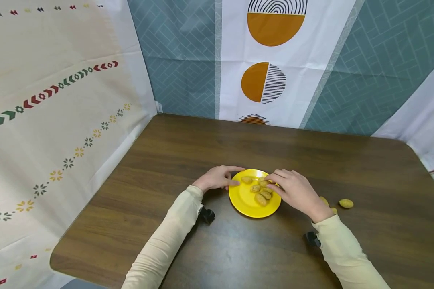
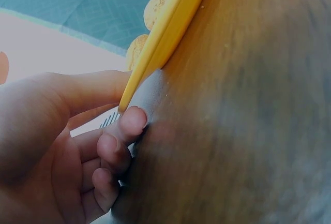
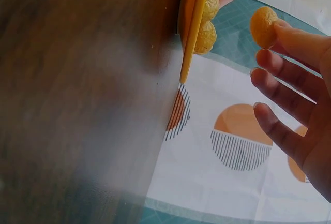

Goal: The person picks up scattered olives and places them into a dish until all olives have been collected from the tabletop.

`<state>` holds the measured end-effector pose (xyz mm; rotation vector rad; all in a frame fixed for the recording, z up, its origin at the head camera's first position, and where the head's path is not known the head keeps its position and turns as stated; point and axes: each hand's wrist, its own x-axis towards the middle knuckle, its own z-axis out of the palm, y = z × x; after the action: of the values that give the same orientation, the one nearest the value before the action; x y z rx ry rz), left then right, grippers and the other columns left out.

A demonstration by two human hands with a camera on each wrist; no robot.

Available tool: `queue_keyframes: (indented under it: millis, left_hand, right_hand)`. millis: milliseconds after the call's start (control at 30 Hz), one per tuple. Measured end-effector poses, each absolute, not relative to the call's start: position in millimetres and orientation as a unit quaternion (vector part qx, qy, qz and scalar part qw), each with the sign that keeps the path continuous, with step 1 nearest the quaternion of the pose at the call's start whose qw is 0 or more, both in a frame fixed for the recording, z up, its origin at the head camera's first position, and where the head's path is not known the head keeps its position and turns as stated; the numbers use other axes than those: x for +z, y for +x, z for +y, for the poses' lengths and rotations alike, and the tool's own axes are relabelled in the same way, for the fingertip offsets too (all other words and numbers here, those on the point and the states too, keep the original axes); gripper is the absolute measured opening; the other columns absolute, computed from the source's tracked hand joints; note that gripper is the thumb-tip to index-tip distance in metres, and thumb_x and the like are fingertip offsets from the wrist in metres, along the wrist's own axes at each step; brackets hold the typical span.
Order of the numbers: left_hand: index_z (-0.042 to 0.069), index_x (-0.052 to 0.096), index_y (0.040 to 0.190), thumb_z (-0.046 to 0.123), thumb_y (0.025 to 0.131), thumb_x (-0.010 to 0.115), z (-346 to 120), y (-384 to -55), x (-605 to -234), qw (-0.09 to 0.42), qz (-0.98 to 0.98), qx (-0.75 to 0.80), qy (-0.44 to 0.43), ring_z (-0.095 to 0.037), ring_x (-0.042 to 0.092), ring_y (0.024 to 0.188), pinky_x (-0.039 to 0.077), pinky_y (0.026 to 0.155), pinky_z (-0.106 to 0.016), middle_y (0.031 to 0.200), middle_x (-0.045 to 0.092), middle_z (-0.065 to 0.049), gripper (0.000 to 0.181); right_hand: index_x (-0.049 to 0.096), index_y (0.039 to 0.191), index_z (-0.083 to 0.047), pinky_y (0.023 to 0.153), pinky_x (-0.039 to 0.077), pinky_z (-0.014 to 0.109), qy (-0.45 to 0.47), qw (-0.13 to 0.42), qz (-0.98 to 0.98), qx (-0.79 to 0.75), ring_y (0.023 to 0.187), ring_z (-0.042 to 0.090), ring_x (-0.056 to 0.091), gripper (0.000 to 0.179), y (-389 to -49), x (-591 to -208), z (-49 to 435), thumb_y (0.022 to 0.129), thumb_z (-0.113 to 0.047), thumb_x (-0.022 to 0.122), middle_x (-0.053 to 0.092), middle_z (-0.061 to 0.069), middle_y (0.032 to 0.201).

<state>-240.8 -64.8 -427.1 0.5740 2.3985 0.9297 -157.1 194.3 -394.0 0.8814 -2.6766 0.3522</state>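
Observation:
A yellow plate (image 1: 243,200) lies on the table, bearing several small oval pieces (image 1: 260,199) with wrinkled, yellow-brown skin. At its left rim, my left hand (image 1: 217,178) grips the plate, thumb over the edge and the other fingers low beside the tabletop. Over the plate's right side, my right hand (image 1: 299,193) pinches one wrinkled oval piece (image 3: 264,26) between thumb and index finger. That piece is raised above the plate in the right wrist view, the remaining fingers spread loosely below it.
To the right of my right hand another oval piece (image 1: 345,203) rests on the brown wooden table (image 1: 130,204). Two more show partly from behind that wrist. Patterned cloths (image 1: 181,80) hang behind the table and at its sides.

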Motion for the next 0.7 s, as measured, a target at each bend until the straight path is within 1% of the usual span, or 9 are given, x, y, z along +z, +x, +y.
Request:
queue_keyframes:
  millis: [267,400,567,700]
  left_hand:
    - [0.033,0.049,0.141,0.032,0.090,0.068,-66.1,-240.2,-423.4,0.246,0.881,0.347,0.208,-0.017,0.052,0.059,0.043,0.057,-0.024,0.069,0.055,-0.003,0.054]
    - [0.033,0.049,0.141,0.032,0.091,0.067,-65.1,-240.1,-423.2,0.248,0.881,0.343,0.209,-0.016,0.052,0.059,0.044,0.058,-0.024,0.069,0.056,-0.003,0.054]
    - [0.033,0.049,0.141,0.032,0.091,0.067,-64.4,-239.2,-423.6,0.249,0.881,0.345,0.209,-0.015,0.052,0.059,0.043,0.058,-0.024,0.068,0.056,-0.002,0.053]
    - [0.033,0.049,0.141,0.031,0.091,0.067,-64.8,-238.5,-424.8,0.250,0.879,0.349,0.209,-0.015,0.052,0.059,0.043,0.057,-0.024,0.068,0.055,-0.002,0.053]
  right_hand:
    - [0.071,0.102,-0.012,0.072,0.051,0.035,0.315,0.169,-0.925,0.125,0.078,0.014,0.060,0.024,-159.4,-392.5,194.3,0.080,-0.018,0.078,0.069,-0.001,0.092]
    - [0.071,0.101,-0.012,0.072,0.051,0.035,0.313,0.165,-0.927,0.127,0.078,0.014,0.061,0.021,-159.0,-392.3,195.2,0.081,-0.015,0.077,0.069,-0.001,0.092]
    - [0.071,0.102,-0.012,0.074,0.051,0.035,0.306,0.142,-0.933,0.123,0.078,0.015,0.060,0.022,-157.9,-391.3,196.4,0.081,-0.013,0.077,0.069,-0.001,0.092]
    - [0.070,0.106,-0.011,0.075,0.051,0.036,0.298,0.096,-0.942,0.119,0.077,0.013,0.059,0.026,-157.8,-389.8,199.8,0.081,-0.014,0.077,0.069,0.000,0.093]
